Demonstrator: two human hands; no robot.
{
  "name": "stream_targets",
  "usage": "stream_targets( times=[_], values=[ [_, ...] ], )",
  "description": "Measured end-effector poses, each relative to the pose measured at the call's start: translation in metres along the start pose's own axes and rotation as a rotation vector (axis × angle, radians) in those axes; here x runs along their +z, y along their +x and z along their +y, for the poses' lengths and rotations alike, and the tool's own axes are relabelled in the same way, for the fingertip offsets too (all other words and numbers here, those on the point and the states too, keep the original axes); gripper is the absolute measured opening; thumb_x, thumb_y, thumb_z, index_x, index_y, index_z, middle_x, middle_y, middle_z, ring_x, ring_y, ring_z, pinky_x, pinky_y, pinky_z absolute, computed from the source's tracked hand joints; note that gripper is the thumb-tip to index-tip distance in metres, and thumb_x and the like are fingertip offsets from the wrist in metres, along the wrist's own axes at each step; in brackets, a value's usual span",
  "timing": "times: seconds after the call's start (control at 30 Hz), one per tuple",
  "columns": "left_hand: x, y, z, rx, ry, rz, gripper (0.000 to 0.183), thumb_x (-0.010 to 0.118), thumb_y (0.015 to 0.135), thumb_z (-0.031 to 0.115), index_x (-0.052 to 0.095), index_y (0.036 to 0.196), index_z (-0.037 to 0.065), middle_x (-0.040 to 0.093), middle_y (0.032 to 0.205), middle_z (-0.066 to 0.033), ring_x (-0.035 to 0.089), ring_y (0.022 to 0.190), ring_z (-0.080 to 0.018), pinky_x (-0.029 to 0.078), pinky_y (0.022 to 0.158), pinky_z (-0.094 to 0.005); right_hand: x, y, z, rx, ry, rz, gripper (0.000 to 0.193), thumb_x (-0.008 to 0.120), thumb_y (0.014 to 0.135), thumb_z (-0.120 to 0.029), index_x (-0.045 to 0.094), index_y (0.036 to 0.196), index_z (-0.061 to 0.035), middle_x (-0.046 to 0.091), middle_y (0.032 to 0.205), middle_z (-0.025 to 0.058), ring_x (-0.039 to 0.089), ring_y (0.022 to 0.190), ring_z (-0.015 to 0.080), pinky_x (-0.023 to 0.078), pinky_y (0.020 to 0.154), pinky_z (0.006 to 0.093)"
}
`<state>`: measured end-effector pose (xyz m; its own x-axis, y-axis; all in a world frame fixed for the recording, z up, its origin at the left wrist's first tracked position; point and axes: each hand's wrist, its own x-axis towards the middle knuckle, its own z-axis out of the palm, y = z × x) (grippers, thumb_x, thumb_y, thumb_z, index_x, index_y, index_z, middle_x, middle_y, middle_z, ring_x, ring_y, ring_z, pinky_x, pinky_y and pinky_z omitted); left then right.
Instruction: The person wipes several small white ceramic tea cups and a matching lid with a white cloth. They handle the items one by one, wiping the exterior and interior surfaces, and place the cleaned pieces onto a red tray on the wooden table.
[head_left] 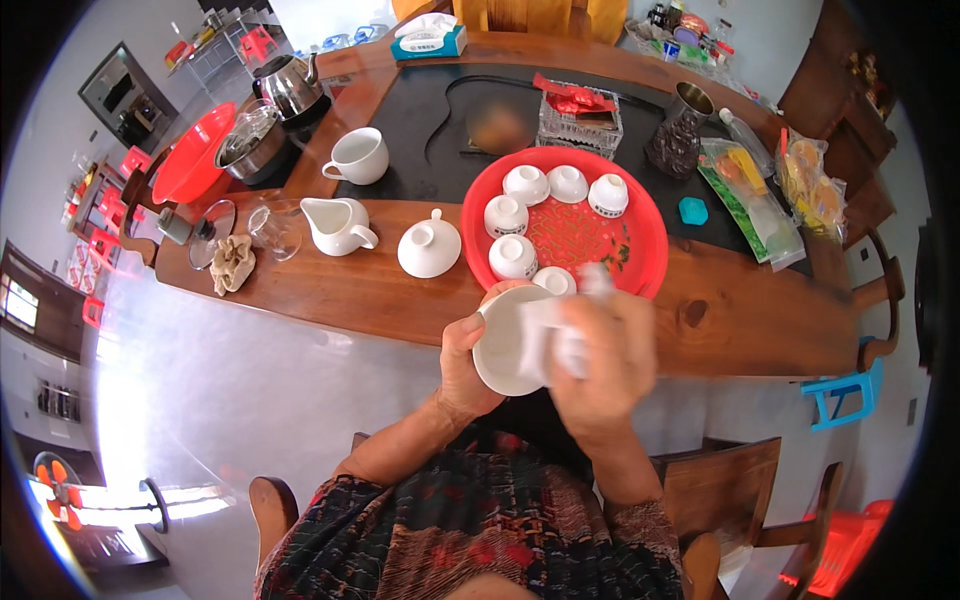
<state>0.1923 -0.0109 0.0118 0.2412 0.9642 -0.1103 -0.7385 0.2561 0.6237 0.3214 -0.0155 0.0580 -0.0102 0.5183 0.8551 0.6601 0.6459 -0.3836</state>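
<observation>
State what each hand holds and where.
The left hand holds a white bowl by its left side; the right hand holds a white tissue or cloth, which part is too blurred to tell.

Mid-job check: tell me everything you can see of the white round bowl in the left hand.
The white round bowl looks like glazed ceramic, with a thin circular rim and a plain, smooth interior. It is tilted, its mouth open to the camera. The left hand grips its left side, thumb near the rim. A crumpled white cloth or tissue in the blurred right hand covers the right part of its mouth. It is held on the person's side of the red round tray; its underside is hidden.
</observation>
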Motion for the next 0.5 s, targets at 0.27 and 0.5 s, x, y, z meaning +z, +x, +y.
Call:
stream_targets(
  times=[0.27,0.5],
  values=[
    [-0.001,0.002,0.007,0.222,0.231,-0.091,0.057,0.054,0.07,0.042,0.043,0.108,0.002,0.055,0.102,-0.0141,0.056,0.092,-0.0203,0.046,0.079,-0.032,-0.01,-0.002,-0.006,-0.024,0.312,-0.669,0.052,0.067,0.068,-0.004,0.05,0.116,0.002,0.045,0.112,0.0191,0.051,0.099,0.0352,0.043,0.079,0.0424],
    [-0.001,-0.002,0.01,0.08,-0.069,-0.086,0.061,0.053,0.071,0.045,0.04,0.112,0.004,0.053,0.103,-0.0126,0.055,0.094,-0.0206,0.046,0.082,-0.0325,-0.001,-0.007,-0.006,0.062,0.528,-0.403,0.052,0.065,0.065,0.009,0.054,0.114,-0.0015,0.042,0.117,0.0194,0.052,0.105,0.0337,0.046,0.085,0.0393]
  ],
)
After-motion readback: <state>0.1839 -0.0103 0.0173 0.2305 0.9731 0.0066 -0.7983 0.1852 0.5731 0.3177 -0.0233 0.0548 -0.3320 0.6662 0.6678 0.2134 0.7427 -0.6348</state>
